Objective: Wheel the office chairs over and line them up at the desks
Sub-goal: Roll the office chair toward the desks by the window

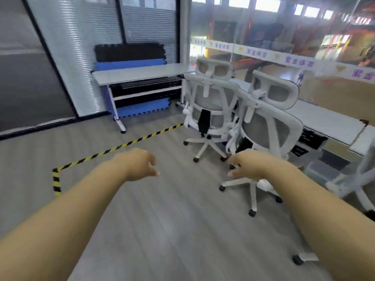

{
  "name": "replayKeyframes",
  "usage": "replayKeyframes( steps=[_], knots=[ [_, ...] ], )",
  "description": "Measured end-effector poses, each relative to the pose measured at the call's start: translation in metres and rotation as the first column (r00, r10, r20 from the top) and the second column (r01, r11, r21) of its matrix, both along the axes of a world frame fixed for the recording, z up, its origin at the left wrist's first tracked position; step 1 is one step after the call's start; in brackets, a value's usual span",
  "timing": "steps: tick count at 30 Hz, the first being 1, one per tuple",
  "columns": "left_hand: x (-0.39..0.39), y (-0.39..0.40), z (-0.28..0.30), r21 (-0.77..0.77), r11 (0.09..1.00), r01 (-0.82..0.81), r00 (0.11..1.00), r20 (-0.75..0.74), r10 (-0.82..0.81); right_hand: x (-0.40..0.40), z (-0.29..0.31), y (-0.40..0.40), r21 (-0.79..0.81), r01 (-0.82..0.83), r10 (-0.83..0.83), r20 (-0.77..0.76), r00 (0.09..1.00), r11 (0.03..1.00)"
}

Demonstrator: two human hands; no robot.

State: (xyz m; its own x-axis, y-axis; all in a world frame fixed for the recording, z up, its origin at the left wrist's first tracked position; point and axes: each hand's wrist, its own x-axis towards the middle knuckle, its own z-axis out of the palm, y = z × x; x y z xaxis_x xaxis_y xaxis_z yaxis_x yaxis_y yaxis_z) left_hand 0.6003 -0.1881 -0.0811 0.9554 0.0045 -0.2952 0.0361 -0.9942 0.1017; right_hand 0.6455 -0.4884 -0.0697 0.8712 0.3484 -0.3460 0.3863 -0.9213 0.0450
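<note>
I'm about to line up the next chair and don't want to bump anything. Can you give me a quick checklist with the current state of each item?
1. Left hand free: ok, fingers relaxed, holding nothing.
2. Right hand free: ok, holding nothing, apart from the chairs.
3. Far chair at the desk: ok, its back faces the camera.
4. Near chair lined up with it: not ok, it is angled and very close to the far chair.
5. Third chair at the right edge: cannot tell, blurred and cut off.
6. Floor between hands and chairs: ok, bare apart from the striped tape.

Bright daylight, motion blur, wide-angle warping.
</note>
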Motion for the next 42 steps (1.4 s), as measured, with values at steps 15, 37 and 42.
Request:
replayKeyframes(
  steps=[15, 37, 42],
  knots=[
    [-0.191, 0.322, -0.001, -0.025, 0.789, -0.614, 0.788, 0.041, 0.614, -0.020, -0.007, 0.400, 0.003, -0.582, 0.582, 0.023, 0.813, 0.813],
    [-0.419, 0.640, -0.018, -0.094, 0.051, -0.994, 0.045, 0.065, 0.997, -0.137, 0.003, 0.954, -0.004, -0.992, 0.992, -0.027, 0.126, 0.126],
    [-0.504, 0.702, -0.021, -0.056, -0.060, -0.997, -0.064, 0.078, 0.995, -0.225, -0.002, 1.047, 0.030, -0.999, 1.000, -0.007, 0.011, 0.011]
  ],
)
